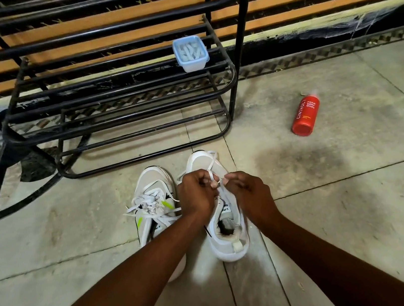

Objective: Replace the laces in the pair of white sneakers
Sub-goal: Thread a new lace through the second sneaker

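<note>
Now both hands pinching white lace (211, 175), left hand (196, 193), right hand (247, 189), above right sneaker (228, 238)

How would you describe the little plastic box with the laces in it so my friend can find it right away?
Start at the black metal shoe rack against the striped wall. On its middle shelf, near the right end, stands a small clear plastic box with a pale blue rim, holding white laces. It is the only thing on the rack; the red bottle lies on the floor.
</note>
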